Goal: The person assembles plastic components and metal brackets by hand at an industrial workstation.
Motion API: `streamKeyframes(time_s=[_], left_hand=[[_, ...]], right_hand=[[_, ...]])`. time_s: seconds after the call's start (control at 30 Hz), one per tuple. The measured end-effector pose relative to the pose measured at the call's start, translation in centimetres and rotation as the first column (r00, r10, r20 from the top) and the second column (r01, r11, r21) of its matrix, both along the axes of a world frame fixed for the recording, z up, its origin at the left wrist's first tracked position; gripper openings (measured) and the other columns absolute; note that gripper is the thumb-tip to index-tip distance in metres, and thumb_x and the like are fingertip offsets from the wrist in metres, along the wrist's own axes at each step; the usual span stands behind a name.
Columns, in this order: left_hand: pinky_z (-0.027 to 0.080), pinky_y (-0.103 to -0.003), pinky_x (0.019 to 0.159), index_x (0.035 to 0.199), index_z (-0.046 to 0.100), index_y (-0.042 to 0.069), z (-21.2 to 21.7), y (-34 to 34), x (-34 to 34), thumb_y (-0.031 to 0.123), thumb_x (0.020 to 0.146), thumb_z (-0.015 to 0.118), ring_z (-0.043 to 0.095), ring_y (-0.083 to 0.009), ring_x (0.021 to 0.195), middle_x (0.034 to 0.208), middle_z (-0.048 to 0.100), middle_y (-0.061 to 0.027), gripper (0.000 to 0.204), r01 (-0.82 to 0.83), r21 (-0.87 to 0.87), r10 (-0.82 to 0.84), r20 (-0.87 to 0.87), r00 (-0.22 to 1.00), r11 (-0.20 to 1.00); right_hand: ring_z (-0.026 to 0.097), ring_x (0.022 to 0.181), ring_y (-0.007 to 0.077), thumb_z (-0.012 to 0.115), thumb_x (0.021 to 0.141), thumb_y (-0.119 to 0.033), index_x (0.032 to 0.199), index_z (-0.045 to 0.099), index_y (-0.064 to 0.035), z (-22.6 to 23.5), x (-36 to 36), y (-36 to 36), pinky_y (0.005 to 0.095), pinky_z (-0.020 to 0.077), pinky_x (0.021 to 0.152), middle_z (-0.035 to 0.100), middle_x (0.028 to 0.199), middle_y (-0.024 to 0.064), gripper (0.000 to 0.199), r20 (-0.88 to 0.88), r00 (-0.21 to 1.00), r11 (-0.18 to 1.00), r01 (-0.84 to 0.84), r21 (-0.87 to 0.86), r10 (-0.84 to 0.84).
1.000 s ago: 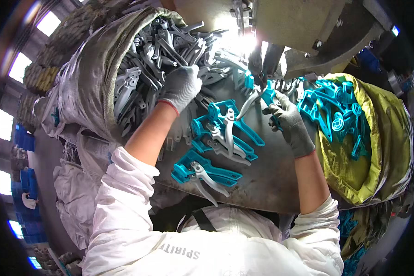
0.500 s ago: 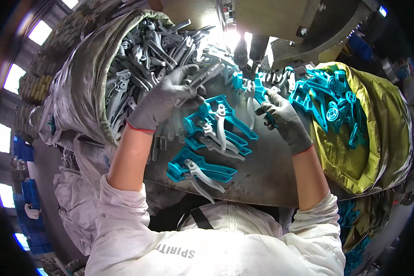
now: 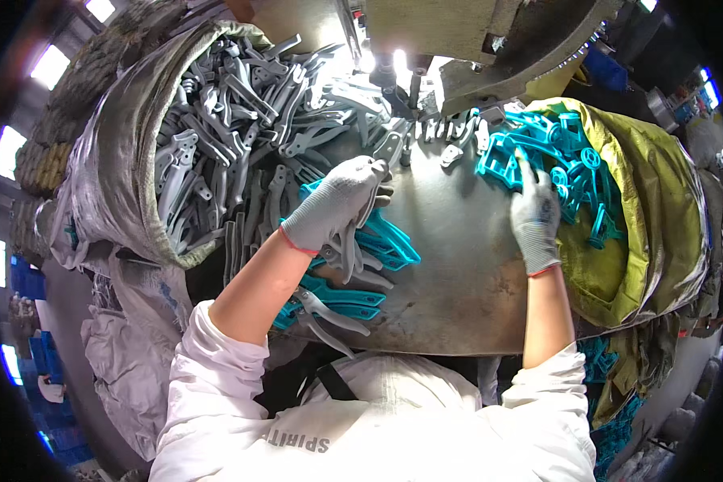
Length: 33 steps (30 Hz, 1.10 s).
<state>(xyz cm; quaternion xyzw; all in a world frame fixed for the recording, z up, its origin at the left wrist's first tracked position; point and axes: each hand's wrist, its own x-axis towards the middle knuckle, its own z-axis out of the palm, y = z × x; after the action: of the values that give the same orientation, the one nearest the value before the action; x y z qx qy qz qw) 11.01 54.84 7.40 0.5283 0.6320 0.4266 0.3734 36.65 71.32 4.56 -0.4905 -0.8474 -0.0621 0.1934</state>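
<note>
Both hands are drawing apart since a moment ago: the left hand (image 3: pixel 337 205), gloved in grey, is now lying with loosely curled fingers on the teal and grey pieces (image 3: pixel 361 249) stacked at the left of the metal table (image 3: pixel 458 265), gripping nothing that I can make out. Over at the table's right edge, the right hand (image 3: pixel 534 213) is reaching with fingers spread into the teal plastic parts (image 3: pixel 574 157) filling the yellow-green sack (image 3: pixel 651 209). Beside the left hand, a grey sack (image 3: pixel 112 169) is holding grey metal parts (image 3: pixel 233 120).
</note>
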Motion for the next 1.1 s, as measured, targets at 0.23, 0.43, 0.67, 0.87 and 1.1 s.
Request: streamKeyframes(time_s=[0.23, 0.43, 0.67, 0.87, 1.1], left_hand=[[0.052, -0.030, 0.074, 0.105, 0.056, -0.001, 1.9, 1.8, 0.0, 0.017, 0.094, 0.045, 0.064, -0.0166, 0.082, 0.097, 0.062, -0.0097, 0.023, -0.057, -0.129, 0.087, 0.240, 0.967, 0.990], [0.054, -0.030, 0.072, 0.102, 0.057, -0.001, 2.7, 2.7, -0.3, 0.021, 0.092, 0.049, 0.065, -0.0168, 0.079, 0.091, 0.063, -0.0106, 0.026, -0.064, -0.281, 0.194, 0.462, 0.865, 0.957], [0.054, -0.029, 0.063, 0.096, 0.058, -0.002, 2.2, 3.1, -0.6, 0.032, 0.092, 0.053, 0.065, -0.0156, 0.069, 0.080, 0.063, -0.0094, 0.034, -0.043, -0.226, 0.117, 0.324, 0.939, 0.973], [0.052, -0.032, 0.060, 0.092, 0.060, 0.001, 1.2, 3.4, -2.7, 0.014, 0.085, 0.055, 0.062, -0.0234, 0.064, 0.072, 0.061, -0.0111, 0.016, 0.292, 0.185, -0.015, -0.822, 0.569, 0.938], [0.052, -0.044, 0.070, 0.100, 0.061, 0.006, -0.1, 3.7, -9.8, 0.019, 0.088, 0.047, 0.065, -0.0334, 0.082, 0.086, 0.066, -0.0189, 0.023, -0.348, -0.006, 0.134, -0.917, 0.377, 0.938]], right_hand=[[0.062, 0.076, 0.0223, 0.050, 0.089, -0.010, 0.130, 0.043, -0.0036, 1.8, -1.0, -0.9, 0.0304, 0.0494, 0.061, 0.063, 0.094, 0.0130, 0.042, -0.734, 0.679, 0.754, -0.499, -0.428, 0.032], [0.049, 0.051, 0.0080, 0.053, 0.089, -0.012, 0.134, 0.036, 0.0020, 5.0, -7.7, -3.1, 0.0208, 0.0383, 0.042, 0.063, 0.084, 0.0099, 0.050, -0.749, 0.445, 0.187, -0.786, -0.589, -0.491], [0.048, 0.046, 0.0081, 0.052, 0.086, -0.004, 0.139, 0.026, 0.0041, 4.3, -9.1, -3.5, 0.0207, 0.0366, 0.038, 0.062, 0.085, 0.0137, 0.059, -0.763, 0.526, 0.187, -0.764, -0.618, -0.374], [0.050, 0.046, 0.0076, 0.051, 0.083, -0.002, 0.141, 0.029, -0.0050, 4.5, -9.7, -3.2, 0.0218, 0.0423, 0.039, 0.062, 0.078, 0.0085, 0.061, -0.694, 0.661, 0.197, -0.668, -0.717, -0.286], [0.046, 0.044, 0.0055, 0.048, 0.085, -0.007, 0.123, 0.051, -0.0066, 3.1, -9.9, -3.2, 0.0200, 0.0401, 0.037, 0.057, 0.071, 0.0038, 0.038, -0.667, 0.705, 0.180, -0.643, -0.744, -0.240]])
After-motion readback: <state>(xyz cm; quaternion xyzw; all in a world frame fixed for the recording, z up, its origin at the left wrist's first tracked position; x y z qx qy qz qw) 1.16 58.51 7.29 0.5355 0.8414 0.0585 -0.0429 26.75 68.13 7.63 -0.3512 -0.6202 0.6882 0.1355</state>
